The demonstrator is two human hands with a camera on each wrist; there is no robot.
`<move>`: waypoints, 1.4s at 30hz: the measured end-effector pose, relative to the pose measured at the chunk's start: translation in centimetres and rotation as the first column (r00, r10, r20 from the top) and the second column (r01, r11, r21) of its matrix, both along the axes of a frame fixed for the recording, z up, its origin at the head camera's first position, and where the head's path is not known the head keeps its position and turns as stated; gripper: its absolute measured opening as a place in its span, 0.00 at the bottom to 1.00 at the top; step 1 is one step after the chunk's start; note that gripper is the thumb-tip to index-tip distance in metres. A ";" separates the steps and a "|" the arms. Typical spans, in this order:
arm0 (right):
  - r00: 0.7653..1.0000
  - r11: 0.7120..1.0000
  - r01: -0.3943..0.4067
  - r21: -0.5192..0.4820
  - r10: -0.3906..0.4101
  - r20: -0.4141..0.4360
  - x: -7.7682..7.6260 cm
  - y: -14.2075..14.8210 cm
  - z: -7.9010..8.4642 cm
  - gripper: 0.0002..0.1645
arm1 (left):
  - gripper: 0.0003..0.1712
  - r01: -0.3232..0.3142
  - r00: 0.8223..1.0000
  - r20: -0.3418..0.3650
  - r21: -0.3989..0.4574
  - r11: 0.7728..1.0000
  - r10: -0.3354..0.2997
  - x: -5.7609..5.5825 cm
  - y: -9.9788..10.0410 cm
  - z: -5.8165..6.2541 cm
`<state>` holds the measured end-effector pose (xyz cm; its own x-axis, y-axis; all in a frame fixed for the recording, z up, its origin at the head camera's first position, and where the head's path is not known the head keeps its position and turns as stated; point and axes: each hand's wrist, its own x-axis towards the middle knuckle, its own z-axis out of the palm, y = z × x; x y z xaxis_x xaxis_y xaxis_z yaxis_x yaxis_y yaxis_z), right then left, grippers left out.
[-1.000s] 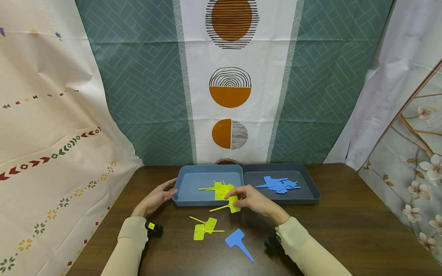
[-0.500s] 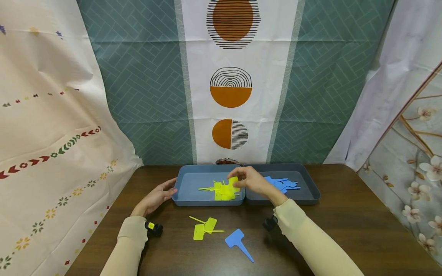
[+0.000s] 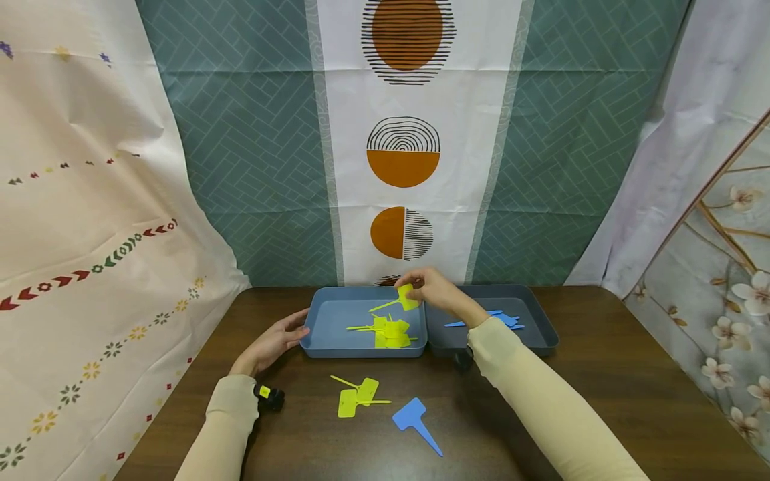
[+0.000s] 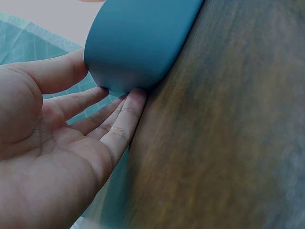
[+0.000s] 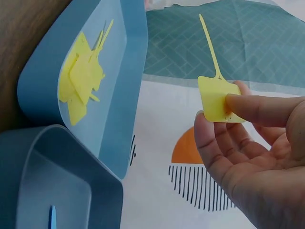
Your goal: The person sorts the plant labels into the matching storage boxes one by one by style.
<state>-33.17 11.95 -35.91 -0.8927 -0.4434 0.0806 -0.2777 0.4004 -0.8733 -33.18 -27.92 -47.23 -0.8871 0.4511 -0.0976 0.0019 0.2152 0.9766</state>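
Note:
Between thumb and fingers, my right hand [image 3: 434, 291] pinches a yellow T-shaped plant label [image 5: 220, 99] above the back right of the blue-grey tray [image 3: 331, 352]. Its thin stem points left in the head view. Below it, several yellow plant labels [image 3: 391, 333] lie in a pile inside that tray. My left hand [image 3: 273, 342] rests against the tray's left end; the left wrist view shows the thumb and nearly straight fingertips [image 4: 138, 95] touching the outer wall [image 4: 138, 43].
A dark grey tray [image 3: 544, 344] adjoins on the right, holding several blue plant labels [image 3: 508, 321], partly hidden by my right arm. Nearer me on the wooden table [image 3: 301, 447] lie two crossed yellow labels [image 3: 347, 403] and one blue label [image 3: 412, 415]. A patterned cloth [image 3: 265, 167] hangs behind.
My right hand has carried the yellow label from the front edge of the blue-grey tray up and back over it. The left hand stays at the tray's end.

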 end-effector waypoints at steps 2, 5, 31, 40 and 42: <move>1.000 1.000 0.008 -0.001 -0.008 0.003 -0.2 -0.2 0.2 0.17 | 0.38 -0.008 1.000 0.007 0.010 1.000 0.008 0.0 0.0 0.1; 1.000 1.000 0.006 0.002 -0.006 -0.008 -0.4 -0.4 0.4 0.18 | 0.38 -0.004 1.000 -0.004 0.014 1.000 0.004 0.0 0.0 0.1; 0.995 0.991 0.004 0.136 0.009 -0.096 -2.2 -1.9 0.5 0.14 | 0.39 -0.035 0.999 0.032 0.020 0.999 0.034 -0.1 0.0 -0.1; 0.995 0.983 -0.039 0.180 0.056 -0.088 -2.0 -1.7 0.2 0.14 | 0.38 -0.037 0.999 0.029 0.017 0.999 0.037 0.0 0.0 0.0; 0.995 0.982 -0.047 0.184 0.063 -0.079 -1.9 -1.6 0.1 0.13 | 0.38 -0.034 0.999 0.022 0.014 0.999 0.034 0.0 -0.1 -0.1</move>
